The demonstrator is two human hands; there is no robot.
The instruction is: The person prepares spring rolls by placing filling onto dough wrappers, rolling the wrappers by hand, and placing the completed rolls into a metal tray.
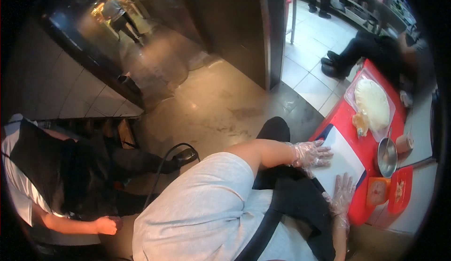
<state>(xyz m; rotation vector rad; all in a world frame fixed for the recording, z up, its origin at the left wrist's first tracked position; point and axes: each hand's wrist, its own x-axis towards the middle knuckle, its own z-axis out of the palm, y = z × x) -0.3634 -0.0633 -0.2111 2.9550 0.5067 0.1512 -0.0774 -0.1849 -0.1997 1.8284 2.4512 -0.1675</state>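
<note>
My left hand (311, 155), in a clear plastic glove, lies with its fingers stretched over the far-left edge of a white board (339, 154) with dark blue corners. My right hand (344, 195), gloved the same way, rests flat with fingers spread at the board's near-right edge. Both palms face down, and nothing shows in either hand. The board lies on a red work surface (353, 213). Beyond it, a large mass of pale dough (371, 103) sits in a clear plastic tray. A crumpled tan piece (361, 124) lies against this tray.
A metal bowl (387, 157) with a utensil, a small cup (404, 142), an orange scale (377, 190) and a red tray with small bits (400, 190) stand on the right. A seated person (70, 167) is at left; another person's legs (361, 54) are near the table.
</note>
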